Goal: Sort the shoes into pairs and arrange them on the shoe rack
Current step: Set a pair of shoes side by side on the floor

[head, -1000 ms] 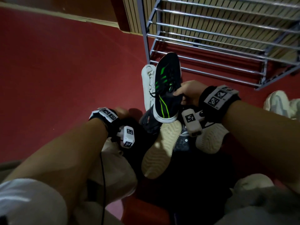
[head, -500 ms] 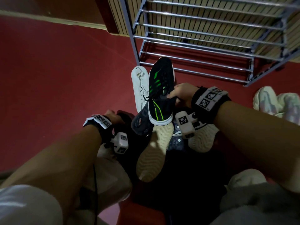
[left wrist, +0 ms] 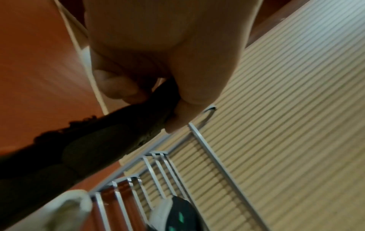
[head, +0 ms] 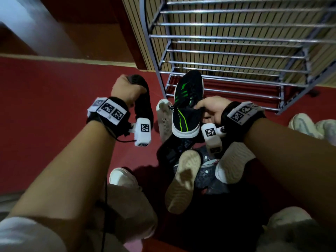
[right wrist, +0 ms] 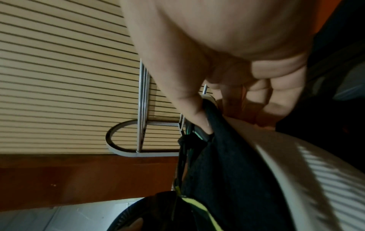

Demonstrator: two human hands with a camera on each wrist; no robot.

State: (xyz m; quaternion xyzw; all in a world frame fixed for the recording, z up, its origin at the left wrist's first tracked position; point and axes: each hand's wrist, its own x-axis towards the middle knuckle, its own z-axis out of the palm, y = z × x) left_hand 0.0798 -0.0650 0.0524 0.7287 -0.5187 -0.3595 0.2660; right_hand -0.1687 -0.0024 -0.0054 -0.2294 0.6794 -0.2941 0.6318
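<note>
A black sneaker with green stripes and a white sole (head: 187, 104) is held up in front of the metal shoe rack (head: 236, 57). My right hand (head: 209, 109) pinches its collar (right wrist: 205, 121), thumb inside the opening. My left hand (head: 127, 90) grips a plain dark shoe (head: 143, 104) by its edge (left wrist: 158, 112), lifted off the floor left of the rack. A white shoe (head: 163, 117) lies on the red floor between the two. A pile of shoes (head: 183, 179) with pale soles up lies in front of me.
The rack's shelves (head: 227, 77) are bare bars against a slatted wall. Pale sneakers (head: 312, 126) lie at the right on the red floor (head: 45, 115). Another white shoe (head: 121, 177) sits by my left knee. My legs fill the bottom of the head view.
My left hand has pulled the dark shoe out of the pile and raised it up and forward, beside the rack. The right hand still holds the black and green sneaker.
</note>
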